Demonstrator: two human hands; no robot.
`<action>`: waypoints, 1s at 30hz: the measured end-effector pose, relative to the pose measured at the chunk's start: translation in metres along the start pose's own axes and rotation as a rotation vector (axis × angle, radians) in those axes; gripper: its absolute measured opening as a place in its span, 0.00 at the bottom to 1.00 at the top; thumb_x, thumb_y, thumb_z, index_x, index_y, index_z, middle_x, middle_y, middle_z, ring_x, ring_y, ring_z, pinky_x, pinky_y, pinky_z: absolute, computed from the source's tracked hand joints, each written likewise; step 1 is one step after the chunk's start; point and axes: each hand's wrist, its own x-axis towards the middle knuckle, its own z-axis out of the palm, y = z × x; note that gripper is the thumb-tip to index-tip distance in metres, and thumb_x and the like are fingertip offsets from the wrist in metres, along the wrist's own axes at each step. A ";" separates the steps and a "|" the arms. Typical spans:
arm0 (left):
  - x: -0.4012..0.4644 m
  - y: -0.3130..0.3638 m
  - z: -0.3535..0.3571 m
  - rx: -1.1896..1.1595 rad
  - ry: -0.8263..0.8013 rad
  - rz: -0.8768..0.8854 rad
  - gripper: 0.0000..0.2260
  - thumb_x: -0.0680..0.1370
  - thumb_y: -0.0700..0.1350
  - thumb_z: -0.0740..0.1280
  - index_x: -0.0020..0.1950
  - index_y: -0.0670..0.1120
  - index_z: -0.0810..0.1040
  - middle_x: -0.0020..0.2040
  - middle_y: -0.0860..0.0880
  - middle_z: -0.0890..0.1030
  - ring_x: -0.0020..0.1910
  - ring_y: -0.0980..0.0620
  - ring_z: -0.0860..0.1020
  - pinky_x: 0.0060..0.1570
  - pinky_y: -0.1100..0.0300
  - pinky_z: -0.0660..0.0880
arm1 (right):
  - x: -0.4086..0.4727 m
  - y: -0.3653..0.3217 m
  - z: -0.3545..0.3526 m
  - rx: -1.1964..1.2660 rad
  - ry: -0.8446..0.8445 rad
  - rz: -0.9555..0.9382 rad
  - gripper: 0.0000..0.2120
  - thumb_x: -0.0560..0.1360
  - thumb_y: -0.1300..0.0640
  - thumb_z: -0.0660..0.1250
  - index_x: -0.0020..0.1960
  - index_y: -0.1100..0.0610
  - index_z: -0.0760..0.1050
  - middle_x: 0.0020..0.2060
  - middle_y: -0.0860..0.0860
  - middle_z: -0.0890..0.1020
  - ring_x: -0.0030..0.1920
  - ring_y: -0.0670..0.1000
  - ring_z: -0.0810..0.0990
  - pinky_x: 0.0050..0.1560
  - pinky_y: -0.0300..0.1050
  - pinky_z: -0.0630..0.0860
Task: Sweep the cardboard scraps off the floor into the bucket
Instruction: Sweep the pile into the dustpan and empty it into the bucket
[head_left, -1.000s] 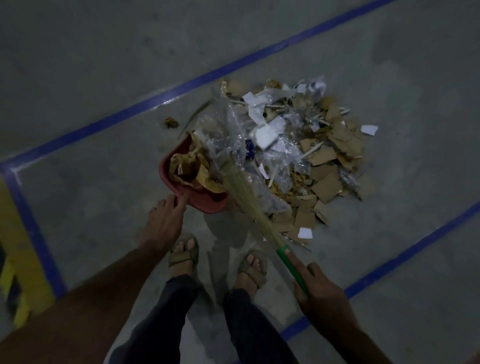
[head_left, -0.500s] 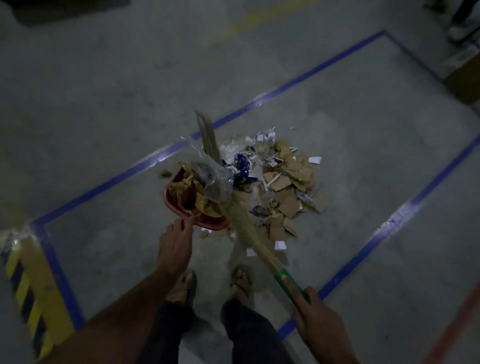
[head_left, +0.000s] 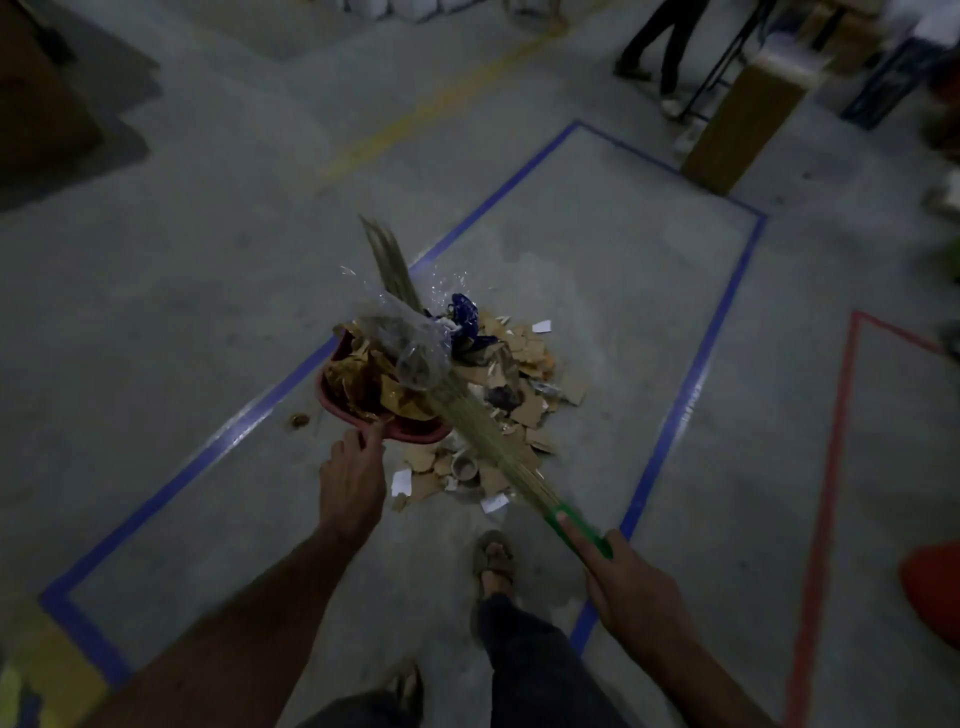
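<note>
Stood up since a second ago: left grip (head_left: 350, 480) holding loaded red bucket (head_left: 415, 430), right grip (head_left: 631, 584) holding broom (head_left: 467, 415); scraps (head_left: 524, 415) remain.

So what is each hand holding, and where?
Right hand grips the broom by its green handle; left hand holds the red bucket at its near rim.
</note>
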 end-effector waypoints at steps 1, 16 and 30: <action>-0.006 -0.003 -0.009 -0.001 0.002 0.023 0.18 0.82 0.40 0.63 0.72 0.49 0.69 0.51 0.43 0.76 0.46 0.43 0.74 0.40 0.51 0.70 | -0.013 -0.009 -0.001 0.012 -0.003 0.006 0.46 0.71 0.51 0.73 0.79 0.36 0.50 0.42 0.47 0.74 0.29 0.43 0.61 0.24 0.36 0.60; -0.102 0.053 -0.075 0.042 -0.098 0.253 0.27 0.75 0.34 0.68 0.73 0.46 0.69 0.61 0.38 0.76 0.53 0.39 0.77 0.45 0.46 0.77 | -0.195 -0.043 0.002 -0.002 0.105 0.273 0.51 0.64 0.51 0.78 0.78 0.35 0.54 0.45 0.53 0.80 0.25 0.48 0.75 0.21 0.39 0.70; -0.208 0.268 -0.037 0.053 -0.135 0.525 0.27 0.74 0.35 0.70 0.72 0.45 0.71 0.56 0.37 0.77 0.50 0.36 0.77 0.37 0.50 0.72 | -0.374 0.085 0.027 0.052 0.185 0.547 0.48 0.67 0.55 0.73 0.79 0.36 0.52 0.34 0.51 0.75 0.26 0.53 0.74 0.21 0.45 0.65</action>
